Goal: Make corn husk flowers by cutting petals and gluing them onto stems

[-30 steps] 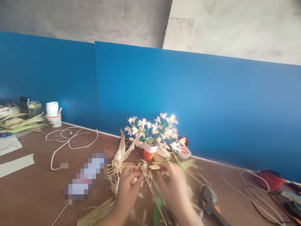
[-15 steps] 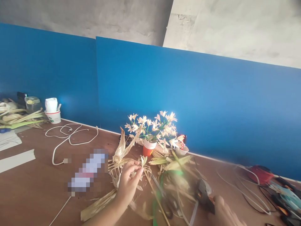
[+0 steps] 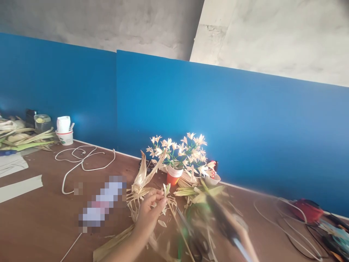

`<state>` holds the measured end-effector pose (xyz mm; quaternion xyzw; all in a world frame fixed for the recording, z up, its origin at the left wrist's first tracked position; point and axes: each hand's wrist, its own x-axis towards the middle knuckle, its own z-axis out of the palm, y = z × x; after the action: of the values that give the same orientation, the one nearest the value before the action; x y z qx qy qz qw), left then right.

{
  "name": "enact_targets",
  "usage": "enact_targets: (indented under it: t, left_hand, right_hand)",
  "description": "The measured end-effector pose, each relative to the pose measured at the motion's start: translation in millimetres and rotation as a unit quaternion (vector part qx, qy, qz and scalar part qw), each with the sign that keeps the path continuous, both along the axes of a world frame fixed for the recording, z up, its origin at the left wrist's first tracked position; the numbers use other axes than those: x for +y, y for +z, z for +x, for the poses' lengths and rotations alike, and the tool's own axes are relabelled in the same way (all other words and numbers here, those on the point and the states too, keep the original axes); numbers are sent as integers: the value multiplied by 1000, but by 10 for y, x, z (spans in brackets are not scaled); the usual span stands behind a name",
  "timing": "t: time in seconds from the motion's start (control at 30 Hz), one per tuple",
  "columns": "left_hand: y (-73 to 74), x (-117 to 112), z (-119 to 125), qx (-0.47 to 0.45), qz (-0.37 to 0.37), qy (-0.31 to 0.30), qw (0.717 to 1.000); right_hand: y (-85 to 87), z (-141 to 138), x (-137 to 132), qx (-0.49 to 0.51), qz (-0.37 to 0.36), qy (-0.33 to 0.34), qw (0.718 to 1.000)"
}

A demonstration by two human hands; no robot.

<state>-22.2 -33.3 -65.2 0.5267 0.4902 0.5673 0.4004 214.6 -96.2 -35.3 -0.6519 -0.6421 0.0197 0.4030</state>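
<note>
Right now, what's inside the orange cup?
Green stems bearing pale flowers stand in the orange cup. Its wall hides their lower ends and anything else down there.

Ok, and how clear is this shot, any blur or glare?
Head view: the right hand and the dark tool it holds are badly smeared; head view: the left hand is much crisper; head view: a pale glow washes parts of the blue panel; head view: a pixelated patch masks something on the table.
</note>
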Motion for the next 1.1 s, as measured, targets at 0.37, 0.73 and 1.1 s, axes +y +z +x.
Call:
enact_targets:
  t: [0.37, 0.73, 1.1]
  left_hand:
    - [-117, 92, -20, 4, 4, -2, 1000]
    - [-145, 62, -7, 10, -12, -16, 1000]
    - [-110, 42, -4, 11, 5, -12, 1000]
  right_hand:
    - [-304, -892, 363, 73, 73, 188, 977]
    - [-316, -890, 355, 66, 83, 164, 981]
    - [-326, -879, 344, 69, 63, 162, 982]
